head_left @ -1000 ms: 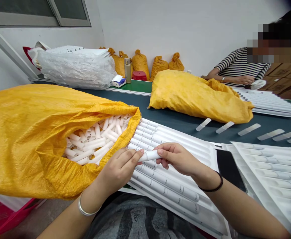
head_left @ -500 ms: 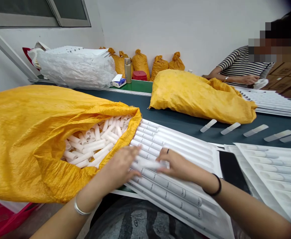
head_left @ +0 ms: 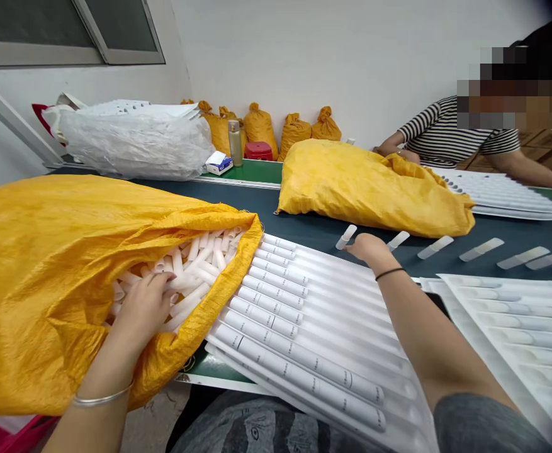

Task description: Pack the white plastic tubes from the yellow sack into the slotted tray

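Observation:
My left hand [head_left: 146, 308] is inside the mouth of the near yellow woven sack [head_left: 68, 220], its fingers curled around the end of a white tube [head_left: 184, 280] on the heap; some fingertips are hidden. Across the tray, my right hand [head_left: 370, 247] pinches the lower end of a short translucent-and-white tube [head_left: 347, 236] standing tilted on the dark belt. In front of me lies a white grooved tray [head_left: 351, 296], its left part filled with rows of printed white tubes [head_left: 299, 358]. The two longest rows lie nearest my body.
Several similar tubes [head_left: 436, 247] stand spaced along the dark belt [head_left: 257, 195]. More filled trays [head_left: 506, 321] lie at right. A second yellow sack [head_left: 351, 185] and a plastic-wrapped bundle [head_left: 134, 141] sit farther back. A co-worker in a striped shirt [head_left: 445, 129] is beyond.
My hands have parted from above the tray. The left has moved into the sack; the right has gone forward to the belt, where one more tube stands at the row's left end.

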Motion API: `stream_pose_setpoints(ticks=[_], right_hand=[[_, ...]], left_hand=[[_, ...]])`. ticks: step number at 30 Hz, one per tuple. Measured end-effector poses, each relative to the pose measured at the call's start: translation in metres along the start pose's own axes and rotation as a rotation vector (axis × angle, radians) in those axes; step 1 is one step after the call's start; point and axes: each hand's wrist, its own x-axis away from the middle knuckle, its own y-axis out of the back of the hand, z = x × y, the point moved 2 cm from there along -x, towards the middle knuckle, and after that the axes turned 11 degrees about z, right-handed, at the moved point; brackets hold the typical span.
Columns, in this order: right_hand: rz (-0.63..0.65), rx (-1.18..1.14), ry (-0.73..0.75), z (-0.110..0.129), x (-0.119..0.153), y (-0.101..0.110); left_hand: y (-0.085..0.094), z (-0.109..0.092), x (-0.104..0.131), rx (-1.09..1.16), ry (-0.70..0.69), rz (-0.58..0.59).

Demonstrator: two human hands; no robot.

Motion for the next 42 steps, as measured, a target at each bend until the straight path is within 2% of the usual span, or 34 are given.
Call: stream_pose_setpoints(ticks=[3, 6, 9, 13, 17, 18, 20, 22, 24, 28, 31, 33, 38, 42], right_hand=[[0.023, 0.012, 0.220, 0.024, 0.033, -0.021], [0.056, 0.004, 0.441, 0.052, 0.061, -0.054], [0.008, -0.005, 0.543, 0.067, 0.080, -0.070], [-0.103, -0.120, 0.630, 0.068, 0.113, -0.064], [0.105, -0.599, 1.004, 0.070, 0.158, -0.056], [0.110, -0.665, 1.070, 0.070, 0.167, -0.053], [0.000, -0.624, 1.161, 0.069, 0.179, -0.047], [-0.123, -0.485, 1.257, 0.068, 0.186, -0.040], [-0.159, -0.373, 1.335, 0.068, 0.189, -0.036], [-0.188, -0.346, 1.345, 0.067, 0.190, -0.037], [-0.149, -0.401, 1.274, 0.066, 0.189, -0.044], [-0.037, -0.540, 1.163, 0.066, 0.186, -0.049], [0.386, -1.029, 0.874, 0.069, 0.180, -0.060], [0.539, -1.129, 0.775, 0.071, 0.180, -0.060]], left_hand=[[0.014, -0.037, 0.010, 0.346, -0.220, -0.170], [0.023, -0.082, 0.018, 0.573, -0.433, -0.189], [0.025, -0.112, 0.025, 0.658, -0.551, -0.198], [0.021, -0.126, 0.029, 0.670, -0.617, -0.199], [0.019, -0.133, 0.032, 0.628, -0.657, -0.152], [0.020, -0.135, 0.033, 0.618, -0.663, -0.135], [0.023, -0.138, 0.037, 0.595, -0.665, -0.114], [0.026, -0.141, 0.041, 0.566, -0.676, -0.097], [0.029, -0.143, 0.045, 0.535, -0.705, -0.092], [0.031, -0.144, 0.050, 0.481, -0.711, -0.143], [0.033, -0.145, 0.052, 0.439, -0.705, -0.163], [0.035, -0.147, 0.054, 0.396, -0.726, -0.226], [0.039, -0.153, 0.058, 0.186, -0.767, -0.419], [0.039, -0.151, 0.057, 0.073, -0.799, -0.458]])
